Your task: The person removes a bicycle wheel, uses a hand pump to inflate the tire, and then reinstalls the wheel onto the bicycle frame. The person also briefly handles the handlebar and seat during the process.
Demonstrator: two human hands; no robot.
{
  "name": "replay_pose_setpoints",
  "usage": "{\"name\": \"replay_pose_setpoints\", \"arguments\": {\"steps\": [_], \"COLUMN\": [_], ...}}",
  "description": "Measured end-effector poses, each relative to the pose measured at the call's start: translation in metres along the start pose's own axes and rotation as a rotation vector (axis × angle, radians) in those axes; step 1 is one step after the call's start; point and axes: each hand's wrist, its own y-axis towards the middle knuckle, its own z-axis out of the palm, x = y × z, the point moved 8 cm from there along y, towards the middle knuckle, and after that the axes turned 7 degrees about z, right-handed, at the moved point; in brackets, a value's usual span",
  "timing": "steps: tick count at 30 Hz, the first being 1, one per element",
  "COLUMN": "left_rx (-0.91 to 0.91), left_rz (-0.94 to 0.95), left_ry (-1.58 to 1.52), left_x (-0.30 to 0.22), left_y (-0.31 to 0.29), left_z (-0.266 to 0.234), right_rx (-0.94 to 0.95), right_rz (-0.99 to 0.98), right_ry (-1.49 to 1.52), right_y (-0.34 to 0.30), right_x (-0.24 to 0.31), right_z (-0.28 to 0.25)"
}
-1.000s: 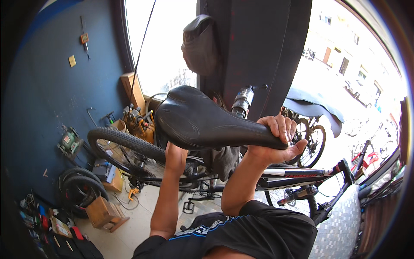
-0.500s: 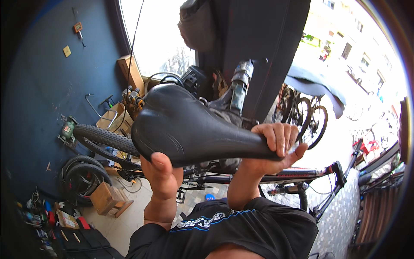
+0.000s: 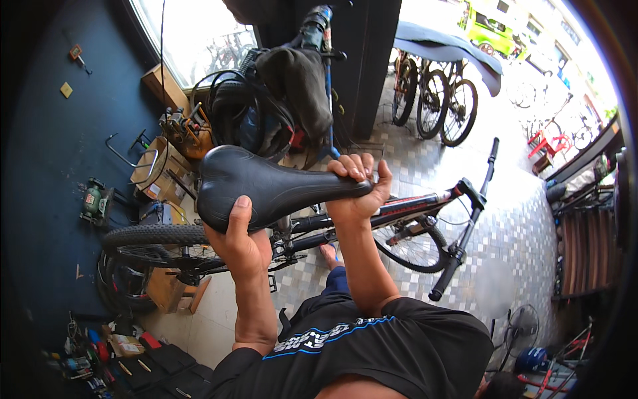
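Note:
A black bicycle saddle (image 3: pixel 266 179) is between my two hands, top side facing up and its narrow nose toward the right. My left hand (image 3: pixel 242 243) grips the near edge of the wide rear part, thumb on top; the fingers beneath are hidden. At the nose, my right hand (image 3: pixel 359 196) is closed, with its fingertips over the top. Below the saddle stands a dark bicycle frame (image 3: pixel 409 205) with red and white marks. Its knobby rear wheel (image 3: pixel 156 235) lies to the left, its handlebar (image 3: pixel 475 216) to the right. The saddle covers the seat-post joint.
A repair stand (image 3: pixel 315 30) with a dark cloth (image 3: pixel 296 86) rises beyond the saddle. Cardboard boxes (image 3: pixel 163 166), a green machine (image 3: pixel 96 201) and a wooden stool (image 3: pixel 169 289) are on the left. Tools (image 3: pixel 100 352) lie lower left. Parked bicycles (image 3: pixel 435 100) stand outside.
The saddle and both hands appear lower, farther from the camera and, at the nose, more to the left. My view has shifted, showing more of the bicycle and floor. Both hands keep their grip.

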Motion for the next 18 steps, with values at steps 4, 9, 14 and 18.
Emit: {"name": "replay_pose_setpoints", "arguments": {"steps": [4,9,14,18], "left_rx": [0.004,-0.16,-0.267,-0.388], "left_rz": [-0.12,-0.228,-0.419,-0.533], "left_ry": [-0.029,-0.049,-0.081,-0.064], "left_x": [0.01,0.041,0.088,0.121], "left_y": [-0.029,-0.063,-0.096,-0.128], "left_z": [-0.052,-0.141,-0.224,-0.294], "right_rx": [-0.213,-0.353,-0.508,-1.301], "right_rz": [0.056,0.295,0.342,0.677], "right_ry": [-0.245,-1.775,-3.266,-3.179], "right_y": [-0.051,-0.134,-0.262,-0.359], "right_x": [0.001,0.039,0.146,0.253], "right_z": [-0.045,-0.05,0.003,0.017]}}
